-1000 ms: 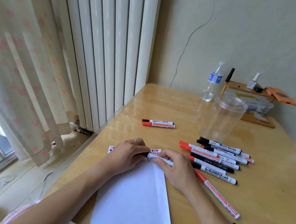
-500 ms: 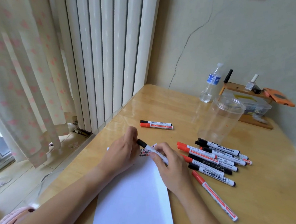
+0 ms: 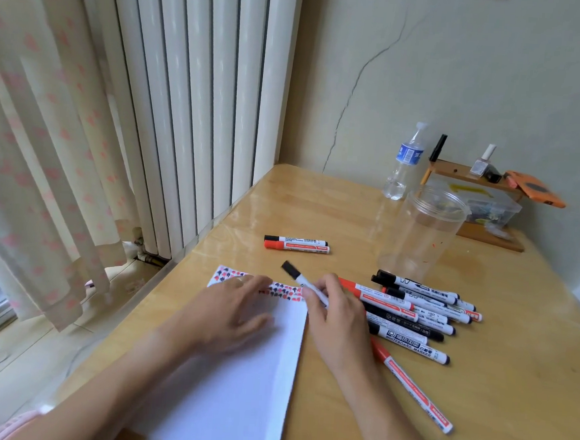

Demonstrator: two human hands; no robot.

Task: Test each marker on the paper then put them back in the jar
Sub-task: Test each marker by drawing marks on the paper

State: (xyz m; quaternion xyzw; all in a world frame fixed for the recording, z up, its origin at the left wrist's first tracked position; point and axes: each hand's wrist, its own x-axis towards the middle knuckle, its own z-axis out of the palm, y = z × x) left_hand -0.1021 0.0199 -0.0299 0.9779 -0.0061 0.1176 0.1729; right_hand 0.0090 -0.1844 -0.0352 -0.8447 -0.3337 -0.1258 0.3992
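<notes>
My right hand (image 3: 334,321) grips a capped black marker (image 3: 296,276), its black cap pointing up and away over the top of the white paper (image 3: 235,388). My left hand (image 3: 230,312) lies flat on the paper with fingers spread, holding nothing. A row of red and black test marks (image 3: 278,292) runs along the paper's far edge. The clear plastic jar (image 3: 421,232) stands upright with nothing visible inside it, beyond a pile of several red and black markers (image 3: 412,311) to the right of my right hand.
Two capped markers, a black and a red marker pair (image 3: 296,244), lie side by side beyond the paper. A water bottle (image 3: 404,162), a small wooden shelf (image 3: 470,175) and a plastic box stand at the back right. A radiator and curtain border the table's left edge.
My left hand let go of the marker's cap end and moved down flat onto the paper. My right hand lifted the capped marker, tilting its cap end upward.
</notes>
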